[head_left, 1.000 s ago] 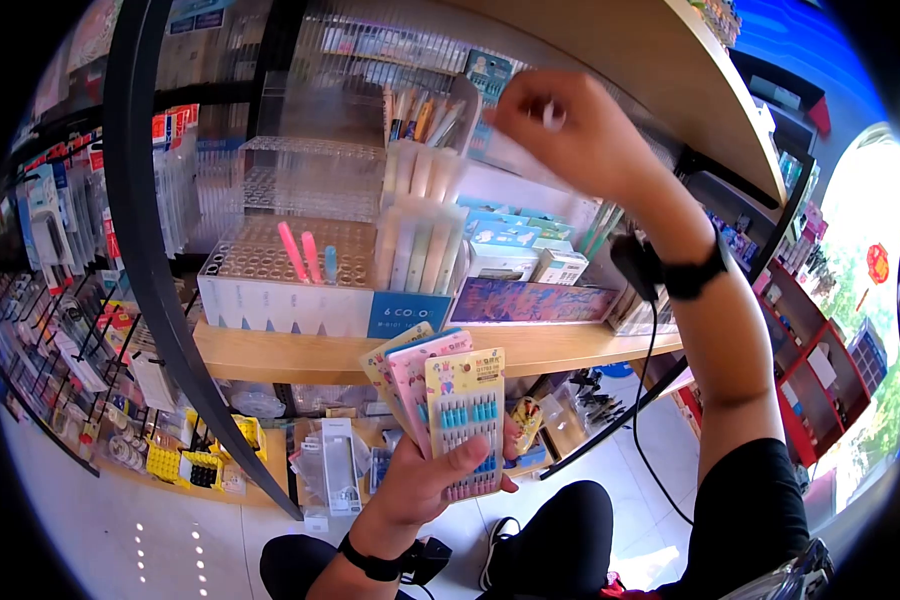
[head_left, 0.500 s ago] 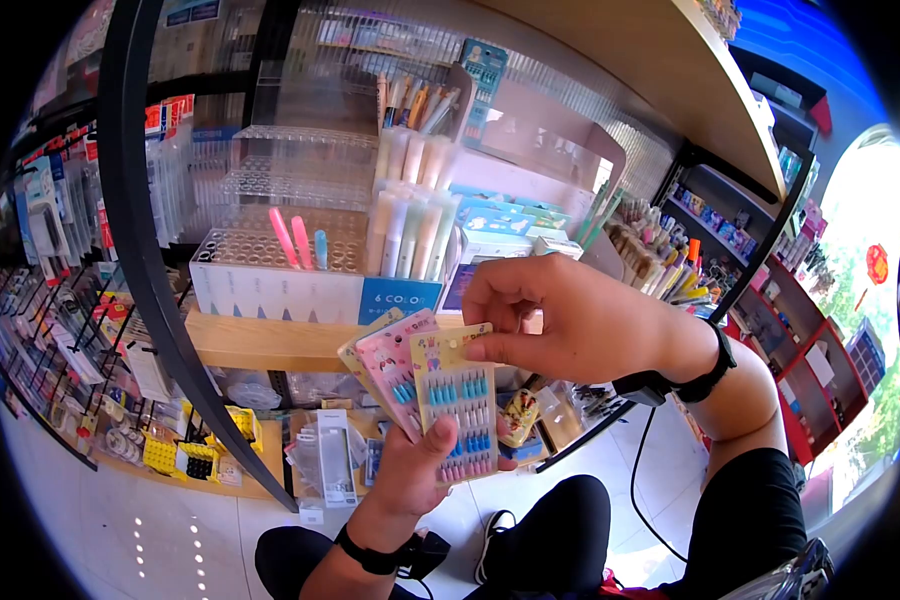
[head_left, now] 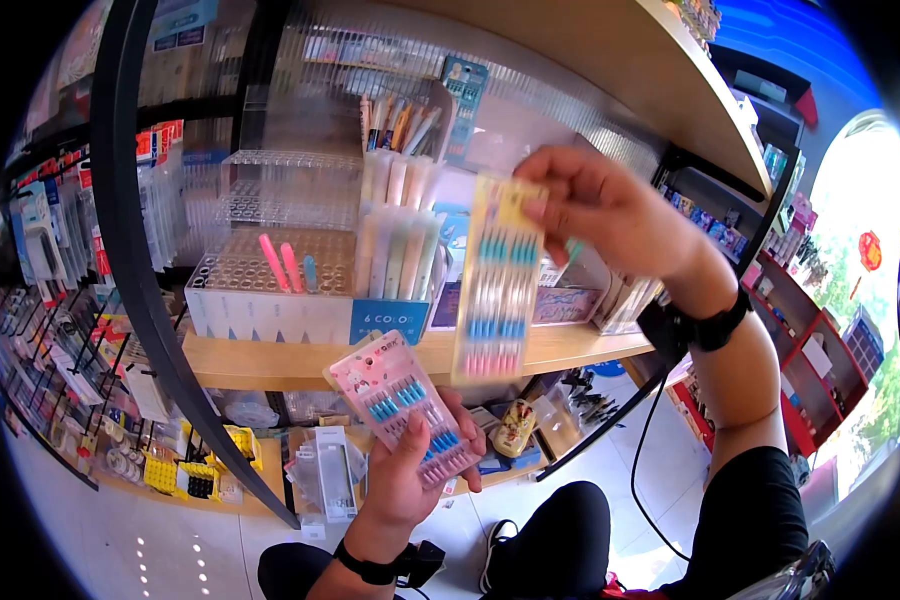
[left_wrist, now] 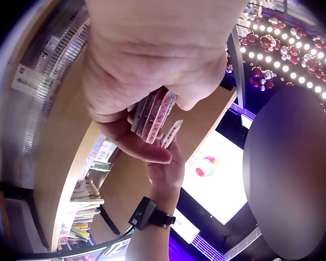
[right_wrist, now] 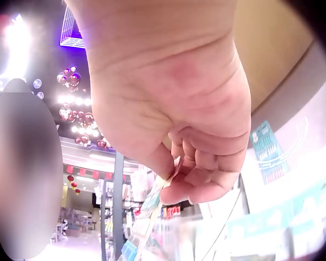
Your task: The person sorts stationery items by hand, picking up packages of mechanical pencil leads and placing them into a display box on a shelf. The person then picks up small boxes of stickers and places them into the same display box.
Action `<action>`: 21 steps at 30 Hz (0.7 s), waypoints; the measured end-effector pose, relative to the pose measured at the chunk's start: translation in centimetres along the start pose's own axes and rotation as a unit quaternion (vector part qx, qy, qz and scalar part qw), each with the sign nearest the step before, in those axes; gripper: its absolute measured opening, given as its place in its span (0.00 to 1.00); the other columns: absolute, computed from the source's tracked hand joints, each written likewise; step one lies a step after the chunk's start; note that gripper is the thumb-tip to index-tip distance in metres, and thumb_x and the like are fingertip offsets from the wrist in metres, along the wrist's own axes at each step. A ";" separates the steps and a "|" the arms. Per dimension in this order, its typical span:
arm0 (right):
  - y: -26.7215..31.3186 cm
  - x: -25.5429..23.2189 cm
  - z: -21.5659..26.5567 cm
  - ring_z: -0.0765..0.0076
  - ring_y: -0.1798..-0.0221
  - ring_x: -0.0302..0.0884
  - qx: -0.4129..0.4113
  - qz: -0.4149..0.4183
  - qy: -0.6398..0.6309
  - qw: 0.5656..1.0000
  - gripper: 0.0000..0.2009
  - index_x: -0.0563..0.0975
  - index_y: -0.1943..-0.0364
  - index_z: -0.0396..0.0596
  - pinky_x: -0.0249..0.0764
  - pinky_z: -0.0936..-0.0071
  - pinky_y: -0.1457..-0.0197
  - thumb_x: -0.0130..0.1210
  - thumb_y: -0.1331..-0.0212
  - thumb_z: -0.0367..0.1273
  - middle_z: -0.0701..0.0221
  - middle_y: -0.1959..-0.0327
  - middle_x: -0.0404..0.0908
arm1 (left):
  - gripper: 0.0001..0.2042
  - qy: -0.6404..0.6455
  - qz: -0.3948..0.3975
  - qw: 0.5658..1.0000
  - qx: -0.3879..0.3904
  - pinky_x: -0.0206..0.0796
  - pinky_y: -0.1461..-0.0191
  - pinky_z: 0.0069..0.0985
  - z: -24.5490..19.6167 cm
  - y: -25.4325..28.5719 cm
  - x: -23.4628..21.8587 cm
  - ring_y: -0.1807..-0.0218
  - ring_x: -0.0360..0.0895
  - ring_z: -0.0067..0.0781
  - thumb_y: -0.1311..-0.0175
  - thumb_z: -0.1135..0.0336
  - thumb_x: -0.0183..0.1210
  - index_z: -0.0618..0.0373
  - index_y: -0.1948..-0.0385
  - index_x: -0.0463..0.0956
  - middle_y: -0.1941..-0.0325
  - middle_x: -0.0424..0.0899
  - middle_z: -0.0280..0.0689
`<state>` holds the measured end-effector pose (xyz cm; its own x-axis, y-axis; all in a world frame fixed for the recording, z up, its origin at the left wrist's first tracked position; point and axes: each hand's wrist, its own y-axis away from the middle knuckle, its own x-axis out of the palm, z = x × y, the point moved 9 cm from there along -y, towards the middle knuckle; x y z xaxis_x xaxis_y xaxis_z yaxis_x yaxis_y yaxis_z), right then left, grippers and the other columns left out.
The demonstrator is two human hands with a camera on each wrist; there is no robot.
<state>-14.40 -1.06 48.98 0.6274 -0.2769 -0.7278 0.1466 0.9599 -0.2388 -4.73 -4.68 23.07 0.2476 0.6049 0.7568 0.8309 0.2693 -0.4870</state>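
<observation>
My left hand [head_left: 395, 490] grips a stack of blister cards low in front of the shelf. A pink blister card [head_left: 405, 410] with rows of small pen-shaped pieces lies on top, a paler card edge showing behind it. Thumb across the front, the left hand holds the stack's lower end; the left wrist view shows the cards [left_wrist: 155, 117] edge-on. Higher and to the right, my right hand [head_left: 610, 220] pinches a yellow blister card [head_left: 500, 290] by its top corner. This card hangs upright, slightly blurred, in front of the shelf and apart from the stack.
On the wooden shelf [head_left: 270, 365] stand a clear pen rack [head_left: 225, 275] with a few pens, upright marker packs [head_left: 400, 250] and small boxes. A teal blister card [head_left: 463, 110] is at the back. A black post [head_left: 120, 200] rises at the left; another wooden shelf [head_left: 610, 70] overhangs.
The right hand came down from the display's back to the left hand's cards and pinched the yellow card. It has lifted that card up and away, uncovering the pink one.
</observation>
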 end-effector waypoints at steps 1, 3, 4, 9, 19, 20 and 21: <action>-0.5 -2.4 0.5 0.86 0.71 0.76 -0.028 -0.052 0.014 0.998 0.09 0.76 0.48 0.42 0.73 0.85 0.67 0.54 0.25 0.32 0.77 0.70 0.79 | 0.27 0.003 -0.015 1.000 -0.006 0.81 0.71 0.37 -0.2 0.0 0.6 0.56 0.79 0.45 0.26 0.44 0.55 0.59 0.41 0.66 0.59 0.76 0.44; -1.4 -7.0 1.1 0.85 0.72 0.75 -0.066 -0.134 0.022 0.989 0.10 0.76 0.49 0.43 0.72 0.84 0.67 0.54 0.24 0.34 0.77 0.71 0.77 | 0.27 0.009 -0.001 1.000 -0.008 0.81 0.70 0.37 0.0 -0.1 0.6 0.56 0.79 0.45 0.26 0.43 0.55 0.59 0.41 0.66 0.59 0.77 0.44; -1.9 -9.3 0.6 0.82 0.71 0.75 -0.068 -0.176 -0.004 0.982 0.11 0.75 0.49 0.43 0.72 0.82 0.66 0.55 0.25 0.35 0.74 0.69 0.78 | 0.27 0.015 0.012 1.000 -0.009 0.81 0.70 0.38 0.1 -0.1 0.8 0.56 0.79 0.45 0.27 0.43 0.55 0.59 0.42 0.67 0.59 0.77 0.45; -3.9 -16.6 -2.6 0.75 0.69 0.77 -0.023 -0.294 -0.004 0.956 0.14 0.74 0.45 0.44 0.75 0.77 0.65 0.56 0.28 0.35 0.70 0.63 0.79 | 0.28 0.024 0.015 0.999 -0.030 0.81 0.71 0.38 0.6 0.0 1.3 0.57 0.79 0.45 0.28 0.42 0.56 0.59 0.43 0.68 0.59 0.77 0.45; -8.5 -19.3 -6.0 0.77 0.67 0.78 0.048 -0.374 0.078 0.923 0.16 0.74 0.42 0.50 0.76 0.75 0.67 0.57 0.28 0.39 0.72 0.63 0.81 | 0.27 0.071 0.037 0.996 -0.041 0.82 0.69 0.38 0.5 0.0 1.5 0.54 0.83 0.42 0.28 0.49 0.59 0.65 0.41 0.68 0.59 0.81 0.45; -9.3 -18.8 -5.7 0.77 0.67 0.79 0.053 -0.349 0.114 0.929 0.17 0.74 0.42 0.50 0.76 0.75 0.67 0.58 0.28 0.40 0.72 0.63 0.82 | 0.27 0.070 0.037 0.996 -0.040 0.82 0.69 0.38 0.4 0.0 1.6 0.54 0.83 0.42 0.28 0.49 0.59 0.65 0.41 0.68 0.59 0.81 0.45; -10.0 -18.1 -5.3 0.78 0.66 0.80 0.058 -0.323 0.150 0.933 0.17 0.74 0.41 0.51 0.76 0.76 0.67 0.58 0.29 0.41 0.72 0.63 0.82 | 0.28 0.042 0.022 0.998 -0.045 0.81 0.71 0.37 0.4 0.0 1.5 0.56 0.81 0.44 0.29 0.46 0.60 0.63 0.42 0.68 0.60 0.79 0.45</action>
<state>-31.30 -5.85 61.11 0.1408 -0.7820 -0.6071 0.5127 0.5822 -0.6310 -4.56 -3.51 24.05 0.3220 0.5485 0.7717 0.8586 0.1742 -0.4821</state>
